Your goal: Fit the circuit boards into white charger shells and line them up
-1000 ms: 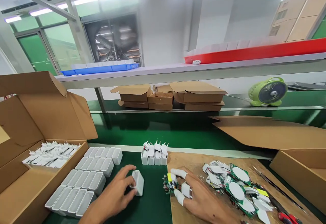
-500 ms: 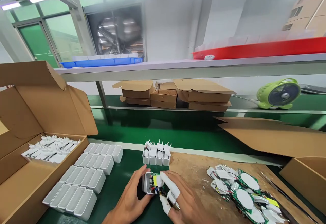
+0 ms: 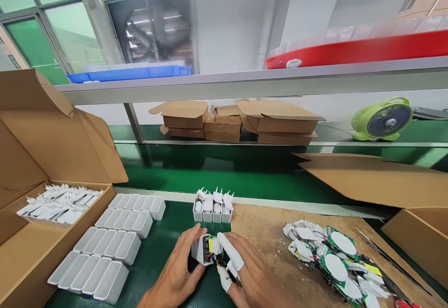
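My left hand point(image 3: 177, 273) grips a white plastic charger shell point(image 3: 199, 251) low in the middle of the view. My right hand point(image 3: 247, 275), with white finger cots on its fingertips, pinches a small circuit board point(image 3: 213, 248) with a yellow part, held at the shell's open end. Both hands meet over the green mat. Just behind them stands a short row of white shells with plug pins point(image 3: 213, 205) upright. Rows of empty white shells point(image 3: 115, 240) lie to the left.
An open cardboard box point(image 3: 52, 158) with white plug parts point(image 3: 58, 203) sits at left. A pile of green circuit boards point(image 3: 332, 256) lies on a brown board at right, beside another carton point(image 3: 420, 238). Behind run a green conveyor, flat boxes point(image 3: 238, 121), a green fan point(image 3: 381, 120) and a shelf.
My left hand carried the shell right and my right hand brought a circuit board left from the brown board. They met half a second ago and have stayed joined since.
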Available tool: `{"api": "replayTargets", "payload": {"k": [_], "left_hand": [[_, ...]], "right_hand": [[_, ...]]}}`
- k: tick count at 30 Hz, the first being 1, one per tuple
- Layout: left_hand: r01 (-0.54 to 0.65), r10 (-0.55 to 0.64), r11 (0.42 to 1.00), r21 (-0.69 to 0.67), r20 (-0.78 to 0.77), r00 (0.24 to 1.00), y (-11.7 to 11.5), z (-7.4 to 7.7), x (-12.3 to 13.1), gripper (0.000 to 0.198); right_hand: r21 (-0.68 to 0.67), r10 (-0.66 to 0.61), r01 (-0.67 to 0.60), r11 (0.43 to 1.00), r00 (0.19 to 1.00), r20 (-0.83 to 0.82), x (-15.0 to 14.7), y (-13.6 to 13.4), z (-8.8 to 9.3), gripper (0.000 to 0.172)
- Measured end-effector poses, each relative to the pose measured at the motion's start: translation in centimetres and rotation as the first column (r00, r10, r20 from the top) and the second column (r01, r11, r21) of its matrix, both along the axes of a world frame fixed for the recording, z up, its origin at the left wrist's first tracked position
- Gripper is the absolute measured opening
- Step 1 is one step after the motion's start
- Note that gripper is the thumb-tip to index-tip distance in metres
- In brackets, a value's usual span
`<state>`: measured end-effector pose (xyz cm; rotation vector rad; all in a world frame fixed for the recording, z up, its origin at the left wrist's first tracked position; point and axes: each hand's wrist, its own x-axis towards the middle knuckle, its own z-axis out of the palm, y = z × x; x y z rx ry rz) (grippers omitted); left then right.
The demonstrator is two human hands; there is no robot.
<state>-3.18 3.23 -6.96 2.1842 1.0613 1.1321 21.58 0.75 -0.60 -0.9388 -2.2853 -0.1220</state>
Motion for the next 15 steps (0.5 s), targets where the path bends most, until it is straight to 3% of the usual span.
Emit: {"api": "replayTargets", "payload": {"k": [7, 15], "left_hand": [[-0.002, 0.002, 1.000, -0.017, -0.023, 1.000, -0.1, 0.4, 0.0, 0.085], [0.012, -0.012, 1.000, -0.005, -0.002, 1.000, -0.3, 0.5, 0.0, 0.085]], "right_hand": [[0.062, -0.034, 0.030, 0.998, 0.997, 0.062, -0.3, -0.3, 1.2, 0.076], [-0.004, -0.035, 0.035, 0.999, 0.998, 0.057, -0.4, -0.4, 0.9, 0.080]]}}
